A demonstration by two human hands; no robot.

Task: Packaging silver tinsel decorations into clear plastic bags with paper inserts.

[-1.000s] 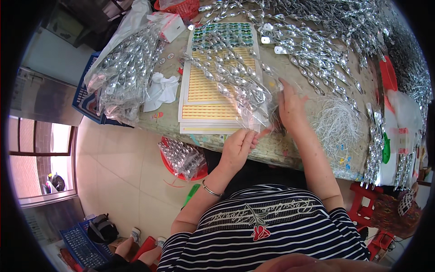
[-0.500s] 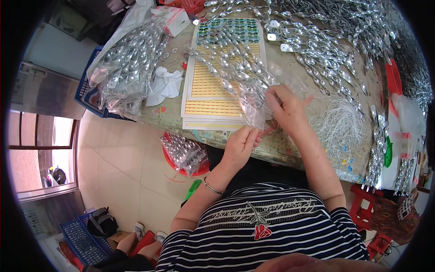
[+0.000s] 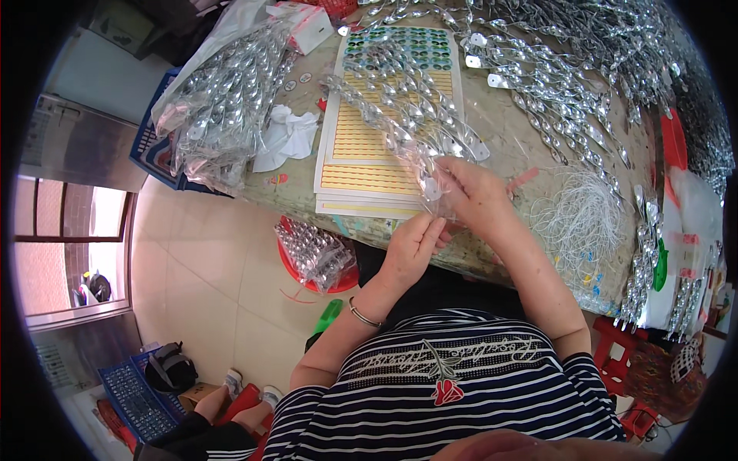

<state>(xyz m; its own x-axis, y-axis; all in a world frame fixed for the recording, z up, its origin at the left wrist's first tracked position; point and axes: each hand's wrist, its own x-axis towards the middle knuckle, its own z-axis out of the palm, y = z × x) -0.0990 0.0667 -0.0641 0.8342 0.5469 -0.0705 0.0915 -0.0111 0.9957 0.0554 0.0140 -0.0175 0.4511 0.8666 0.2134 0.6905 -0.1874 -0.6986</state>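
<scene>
A clear plastic bag (image 3: 440, 201) with silver twisted spiral strips (image 3: 407, 115) in it lies slanting over a stack of printed sticker sheets (image 3: 357, 146) at the table's near edge. My left hand (image 3: 409, 250) pinches the bag's near end between thumb and fingers. Beside it, a little farther right, my right hand (image 3: 478, 196) is closed on the bag's right side, near the lower ends of the strips. Its fingertips are partly hidden behind the hand and the shiny film.
More silver spirals (image 3: 553, 100) are heaped at the far right. Tangled white string (image 3: 580, 211) lies right of my right arm. A blue crate (image 3: 146, 142) with bagged spirals, crumpled white tissue (image 3: 290, 134) and a red basin (image 3: 346, 286) are to the left. Another person's legs (image 3: 246, 411) show lower left.
My right hand has shifted slightly left and down along the bag, toward my left hand. The strips' lower ends now show at its upper side. My left hand keeps its pinch.
</scene>
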